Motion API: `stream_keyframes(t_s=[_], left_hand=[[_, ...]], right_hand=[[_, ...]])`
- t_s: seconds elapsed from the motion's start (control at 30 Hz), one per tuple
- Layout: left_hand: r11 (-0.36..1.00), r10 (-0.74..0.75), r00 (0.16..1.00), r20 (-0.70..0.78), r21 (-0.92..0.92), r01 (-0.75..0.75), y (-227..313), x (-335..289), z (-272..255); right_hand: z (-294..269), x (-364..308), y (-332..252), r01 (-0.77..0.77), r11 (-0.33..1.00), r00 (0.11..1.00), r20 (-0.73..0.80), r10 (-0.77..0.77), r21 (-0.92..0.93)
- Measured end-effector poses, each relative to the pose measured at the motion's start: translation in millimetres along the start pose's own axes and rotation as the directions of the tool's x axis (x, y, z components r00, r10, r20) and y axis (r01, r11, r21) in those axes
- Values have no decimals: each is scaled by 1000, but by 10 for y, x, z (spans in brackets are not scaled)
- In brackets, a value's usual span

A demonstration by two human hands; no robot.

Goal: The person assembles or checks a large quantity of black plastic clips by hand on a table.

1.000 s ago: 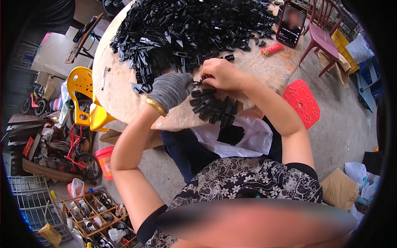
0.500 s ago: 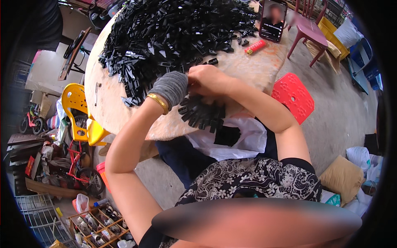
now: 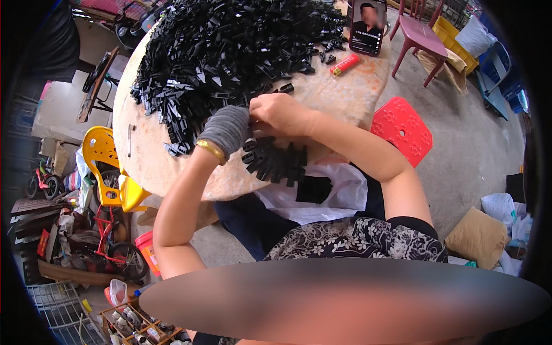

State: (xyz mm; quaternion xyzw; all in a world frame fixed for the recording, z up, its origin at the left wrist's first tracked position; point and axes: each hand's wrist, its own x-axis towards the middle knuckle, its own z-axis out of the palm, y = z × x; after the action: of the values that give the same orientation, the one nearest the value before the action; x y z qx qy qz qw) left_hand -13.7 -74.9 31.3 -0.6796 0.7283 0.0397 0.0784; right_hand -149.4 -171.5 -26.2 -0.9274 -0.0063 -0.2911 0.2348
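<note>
Meeting at the fingertips, the two hands work close together over the near part of the bench. The left hand, in a ribbed grey knit glove with a gold-coloured bracelet at the wrist, is curled inward; its fingertips are hidden, so how far it is closed and what it grips cannot be told. The bare right hand is bent with its fingers drawn in against the glove, and whatever it may pinch is out of sight too.

A second ago the hands stood a little apart and a small dark piece showed between them; now they have come together and cover that spot. The fingertip work is therefore screened from this view, and it cannot be judged how far it has got.

Just below the hands, a curved, fan-like row of slim black plastic pieces lies at the bench's near edge, as it did earlier. Beyond the hands, a large heap of glossy black plastic pieces covers the far part of the round, beige-topped bench. To the heap's right are a small red cylinder with a yellowish end and a dark phone with a lit screen. A crumpled white plastic bag lies over the lap; a red plastic stool stands at the right.
</note>
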Motion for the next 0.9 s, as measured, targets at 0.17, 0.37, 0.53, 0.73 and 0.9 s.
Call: stream_keyframes(t_s=[0.17,0.37,0.53,0.73,0.9], left_hand=[[975,-52,999,-4,-217,50,-33,-128,64],[928,-134,926,-352,-371,-7,248,-400,128],[917,-68,942,-329,-393,-71,272,-490,237],[920,56,907,-417,-332,-209,465,-639,165],[872,28,820,-571,-388,-299,429,-631,74]], right_hand=[[-18,-29,220,-10,947,998,64,-11,320],[-58,43,118,-443,372,896,396,199,816],[-228,54,32,-464,593,870,463,168,658],[-374,20,233,-232,942,922,-255,293,242],[-353,-113,342,-345,897,937,-156,313,-275]])
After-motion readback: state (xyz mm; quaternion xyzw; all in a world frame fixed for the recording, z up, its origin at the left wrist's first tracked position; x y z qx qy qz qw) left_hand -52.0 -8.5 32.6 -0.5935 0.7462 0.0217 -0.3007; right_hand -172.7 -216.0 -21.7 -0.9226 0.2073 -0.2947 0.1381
